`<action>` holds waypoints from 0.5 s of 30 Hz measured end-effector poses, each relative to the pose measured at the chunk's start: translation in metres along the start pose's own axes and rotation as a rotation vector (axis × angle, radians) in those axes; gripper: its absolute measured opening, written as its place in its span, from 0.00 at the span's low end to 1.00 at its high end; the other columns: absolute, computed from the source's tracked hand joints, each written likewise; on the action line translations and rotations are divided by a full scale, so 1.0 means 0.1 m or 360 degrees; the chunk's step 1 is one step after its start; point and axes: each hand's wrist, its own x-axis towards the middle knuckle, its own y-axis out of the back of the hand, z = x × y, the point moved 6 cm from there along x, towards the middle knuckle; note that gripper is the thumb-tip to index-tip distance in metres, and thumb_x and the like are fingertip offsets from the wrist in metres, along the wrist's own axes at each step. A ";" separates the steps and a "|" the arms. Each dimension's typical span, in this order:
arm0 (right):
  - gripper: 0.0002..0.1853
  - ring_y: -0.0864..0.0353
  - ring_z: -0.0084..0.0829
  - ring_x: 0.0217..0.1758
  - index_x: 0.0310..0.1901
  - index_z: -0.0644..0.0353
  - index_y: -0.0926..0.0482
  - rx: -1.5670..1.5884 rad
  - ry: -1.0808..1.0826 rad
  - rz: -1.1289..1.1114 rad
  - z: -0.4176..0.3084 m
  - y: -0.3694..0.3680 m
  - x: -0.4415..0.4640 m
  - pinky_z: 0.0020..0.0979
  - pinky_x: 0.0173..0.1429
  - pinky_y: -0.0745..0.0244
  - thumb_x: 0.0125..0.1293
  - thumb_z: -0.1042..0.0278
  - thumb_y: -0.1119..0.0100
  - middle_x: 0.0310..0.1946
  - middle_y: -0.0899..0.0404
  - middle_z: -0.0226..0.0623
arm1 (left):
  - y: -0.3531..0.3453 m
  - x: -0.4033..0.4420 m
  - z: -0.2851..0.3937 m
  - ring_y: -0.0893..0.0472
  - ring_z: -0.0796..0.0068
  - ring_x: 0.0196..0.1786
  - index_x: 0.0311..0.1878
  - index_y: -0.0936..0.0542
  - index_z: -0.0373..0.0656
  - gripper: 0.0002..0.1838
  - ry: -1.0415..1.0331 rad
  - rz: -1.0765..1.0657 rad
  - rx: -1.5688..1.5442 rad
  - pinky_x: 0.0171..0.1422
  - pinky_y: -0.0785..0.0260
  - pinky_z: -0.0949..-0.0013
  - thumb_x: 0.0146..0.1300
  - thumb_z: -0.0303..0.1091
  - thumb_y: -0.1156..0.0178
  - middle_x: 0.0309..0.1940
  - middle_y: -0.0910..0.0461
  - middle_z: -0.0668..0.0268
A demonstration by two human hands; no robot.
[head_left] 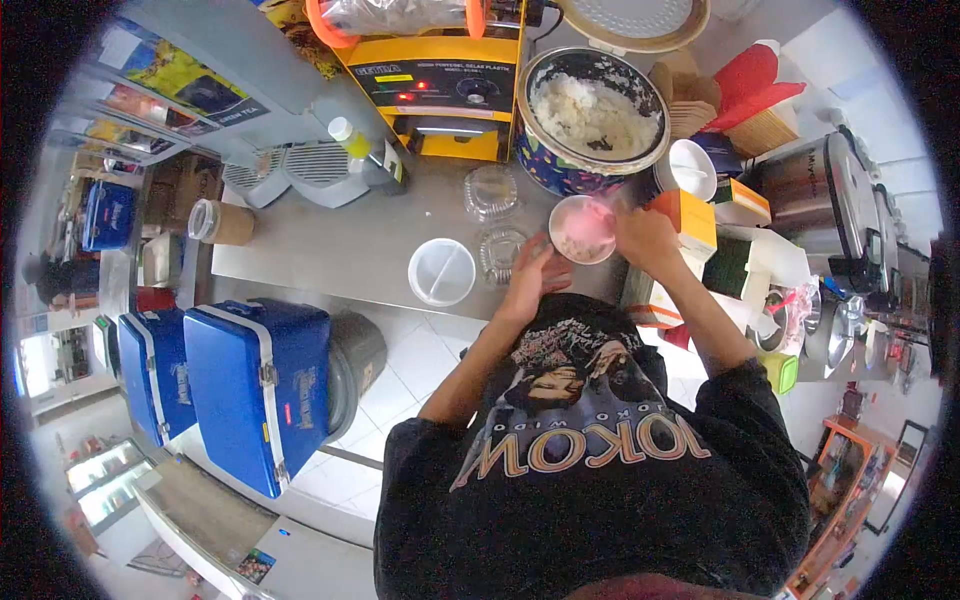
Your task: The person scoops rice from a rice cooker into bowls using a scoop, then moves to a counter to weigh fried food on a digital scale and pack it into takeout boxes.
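The right hand (642, 240), grip closed on a pink utensil (599, 222), is apparently working food (570, 247) in a bowl (584, 262), the next stroke calling for bracing by the spread left hand (536, 277).

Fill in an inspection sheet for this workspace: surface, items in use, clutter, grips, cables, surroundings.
Surface: metal counter, crowded toward the right.
Items in use: white cup with food inside; pink utensil over it; patterned pot holding rice.
Clutter: clear plastic containers, divided white bowl, capped bottle.
Grips: right hand holds the utensil; left hand is at the cup's side, contact unclear.
Cables: nothing clearly seen.
Surroundings: yellow machine with red lights at the counter's back; two blue cases to the left; white tiled floor.
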 end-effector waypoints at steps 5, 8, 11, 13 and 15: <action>0.17 0.15 0.47 0.37 0.51 0.61 0.25 0.0099 0.0417 -0.0013 0.18 -0.09 -0.06 0.46 0.39 0.20 0.74 0.58 0.59 0.40 0.18 0.51 | 0.07 -0.03 0.01 0.20 0.53 0.57 0.76 0.46 0.47 0.32 0.0002 0.0052 0.0009 0.58 0.24 0.50 0.73 0.42 0.48 0.56 0.23 0.49; 0.17 0.17 0.46 0.40 0.50 0.60 0.26 0.0491 0.0475 0.0010 0.33 0.31 -0.20 0.45 0.42 0.23 0.75 0.57 0.59 0.44 0.20 0.50 | 0.06 -0.02 0.08 0.21 0.54 0.58 0.75 0.45 0.45 0.32 -0.0099 0.0040 -0.0109 0.58 0.24 0.51 0.73 0.41 0.48 0.59 0.25 0.50; 0.15 0.20 0.49 0.42 0.50 0.61 0.27 0.1007 0.0341 0.0051 0.45 1.09 -0.32 0.44 0.43 0.25 0.75 0.59 0.58 0.43 0.22 0.49 | 0.01 -0.07 0.15 0.21 0.55 0.57 0.74 0.44 0.44 0.31 -0.0172 0.0069 -0.0102 0.58 0.24 0.52 0.73 0.41 0.47 0.61 0.26 0.51; 0.16 0.20 0.51 0.43 0.54 0.59 0.28 0.0840 0.0329 0.0273 0.59 1.27 -0.21 0.47 0.45 0.27 0.76 0.59 0.60 0.40 0.22 0.50 | -0.01 -0.07 0.12 0.21 0.55 0.57 0.74 0.43 0.43 0.31 -0.0103 0.0114 0.0003 0.58 0.24 0.53 0.73 0.41 0.47 0.61 0.26 0.52; 0.18 0.19 0.53 0.45 0.57 0.56 0.27 0.0634 0.0238 0.0496 0.79 1.34 0.01 0.50 0.48 0.28 0.78 0.57 0.62 0.40 0.21 0.53 | 0.01 -0.05 0.02 0.20 0.56 0.57 0.73 0.42 0.42 0.30 0.0078 0.0174 0.0166 0.59 0.25 0.55 0.72 0.41 0.47 0.61 0.26 0.54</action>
